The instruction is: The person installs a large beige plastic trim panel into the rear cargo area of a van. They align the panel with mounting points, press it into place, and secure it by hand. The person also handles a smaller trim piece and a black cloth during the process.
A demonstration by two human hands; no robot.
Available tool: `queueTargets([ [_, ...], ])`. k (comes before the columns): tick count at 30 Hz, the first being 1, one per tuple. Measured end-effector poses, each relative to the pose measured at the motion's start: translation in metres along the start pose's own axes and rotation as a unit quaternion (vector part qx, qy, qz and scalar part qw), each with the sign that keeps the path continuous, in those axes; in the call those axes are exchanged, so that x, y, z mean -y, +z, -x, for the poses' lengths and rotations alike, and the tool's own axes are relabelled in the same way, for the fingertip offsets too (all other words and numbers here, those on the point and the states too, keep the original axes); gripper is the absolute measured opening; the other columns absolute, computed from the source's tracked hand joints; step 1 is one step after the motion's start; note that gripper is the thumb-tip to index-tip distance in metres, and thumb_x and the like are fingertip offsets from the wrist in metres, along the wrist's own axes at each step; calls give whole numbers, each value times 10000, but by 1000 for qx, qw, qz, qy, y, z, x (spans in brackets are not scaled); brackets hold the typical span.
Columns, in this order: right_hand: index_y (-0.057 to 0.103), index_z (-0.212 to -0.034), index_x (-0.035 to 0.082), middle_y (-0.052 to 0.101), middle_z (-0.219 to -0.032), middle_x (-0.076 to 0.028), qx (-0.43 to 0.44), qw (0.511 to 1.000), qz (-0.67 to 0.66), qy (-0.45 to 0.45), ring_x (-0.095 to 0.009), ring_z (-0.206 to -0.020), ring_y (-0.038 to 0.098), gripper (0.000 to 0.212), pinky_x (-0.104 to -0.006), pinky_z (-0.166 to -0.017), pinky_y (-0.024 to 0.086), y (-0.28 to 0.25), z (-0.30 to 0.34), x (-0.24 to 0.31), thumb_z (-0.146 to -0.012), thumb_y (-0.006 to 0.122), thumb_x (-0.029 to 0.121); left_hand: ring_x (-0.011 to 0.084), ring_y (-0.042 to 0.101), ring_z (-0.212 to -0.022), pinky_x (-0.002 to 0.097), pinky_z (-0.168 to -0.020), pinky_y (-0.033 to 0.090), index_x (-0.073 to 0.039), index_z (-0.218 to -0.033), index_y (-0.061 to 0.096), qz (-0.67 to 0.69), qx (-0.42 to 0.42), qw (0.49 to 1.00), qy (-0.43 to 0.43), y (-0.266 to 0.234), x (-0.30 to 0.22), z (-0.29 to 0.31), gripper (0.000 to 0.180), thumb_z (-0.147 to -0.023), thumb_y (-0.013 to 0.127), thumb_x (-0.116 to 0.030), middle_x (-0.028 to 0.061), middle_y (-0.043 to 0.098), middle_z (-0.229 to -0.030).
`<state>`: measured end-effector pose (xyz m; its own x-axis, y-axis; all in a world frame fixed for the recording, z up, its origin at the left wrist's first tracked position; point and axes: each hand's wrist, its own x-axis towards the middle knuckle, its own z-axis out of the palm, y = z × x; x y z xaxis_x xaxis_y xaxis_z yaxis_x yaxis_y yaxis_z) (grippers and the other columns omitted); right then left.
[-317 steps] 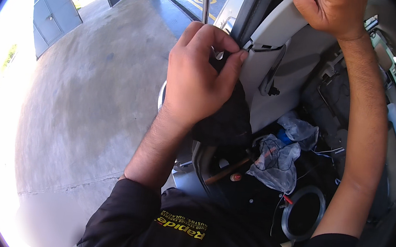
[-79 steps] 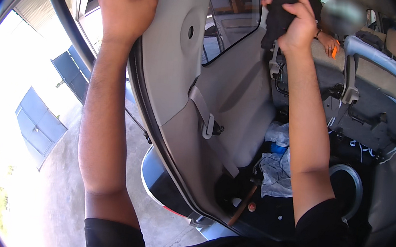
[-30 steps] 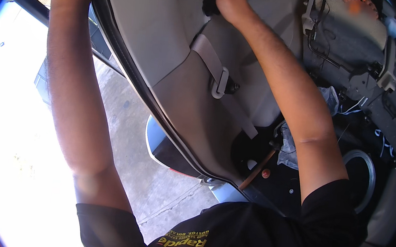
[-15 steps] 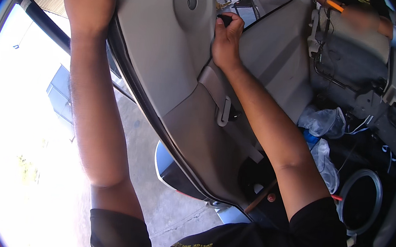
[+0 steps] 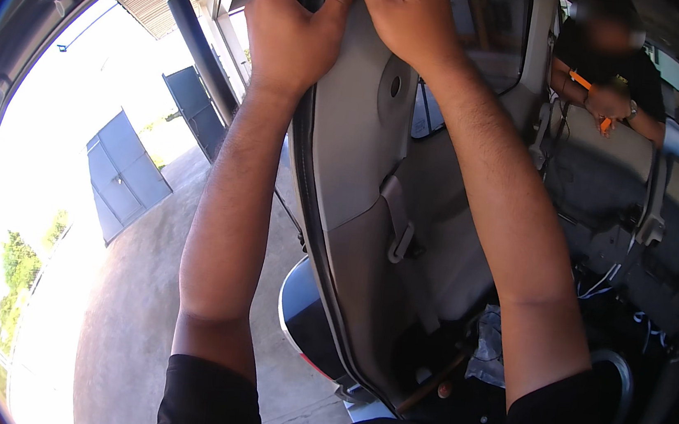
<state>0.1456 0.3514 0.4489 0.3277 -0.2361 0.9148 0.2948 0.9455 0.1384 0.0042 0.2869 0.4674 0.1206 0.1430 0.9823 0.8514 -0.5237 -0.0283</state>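
A tall grey pillar trim panel (image 5: 349, 163) rises in the middle of the view, its outer edge lined by a black rubber door seal (image 5: 304, 159). High on that edge, my left hand (image 5: 296, 38) is closed around the seal, thumb on the inner side. My right hand (image 5: 410, 17) grips the top of the trim just beside it, thumb close to my left thumb; its fingertips are partly cut off by the upper border. Lower on the panel is a round recess (image 5: 395, 87) with a dark hole. A seat belt tongue (image 5: 400, 242) hangs from its strap below.
A co-worker (image 5: 609, 83) leans over the seat back (image 5: 592, 172) at the right, holding something orange. White wires (image 5: 601, 285) and a clear plastic bag (image 5: 489, 348) lie inside the vehicle. Outside stand a dark post (image 5: 196, 40) and grey metal gates (image 5: 124, 177).
My right hand has left the black piece beside the trim and moved up next to my left hand. The view has shifted, showing more of the yard and co-worker.
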Motion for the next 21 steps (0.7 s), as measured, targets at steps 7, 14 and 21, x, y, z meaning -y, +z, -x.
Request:
queueTargets([
  [7,606,-991,61,508,-1031,-129,32,998,27,44,-281,-987,549,206,-397,-908,472,5,-9,0,-915,767,163,440,666,-737,468,-645,502,92,-920,627,50,-61,996,47,3,-6,1,428,-897,782,-306,295,656,-768],
  [14,547,-1304,82,573,-1344,-133,90,987,7,134,-254,-1294,530,415,-376,-1061,435,-32,31,-10,-1007,689,335,489,679,-938,527,-809,543,57,-978,632,-4,5,999,49,-14,-5,-5,482,-832,828,-358,299,697,-939],
  [21,615,-1174,94,626,-1042,-4,80,891,-7,446,-105,-954,573,280,-256,-862,453,-114,147,9,-947,760,168,475,696,-955,531,-856,557,51,-1017,674,-72,41,996,-25,-26,-39,-18,447,-840,806,-338,301,719,-960],
])
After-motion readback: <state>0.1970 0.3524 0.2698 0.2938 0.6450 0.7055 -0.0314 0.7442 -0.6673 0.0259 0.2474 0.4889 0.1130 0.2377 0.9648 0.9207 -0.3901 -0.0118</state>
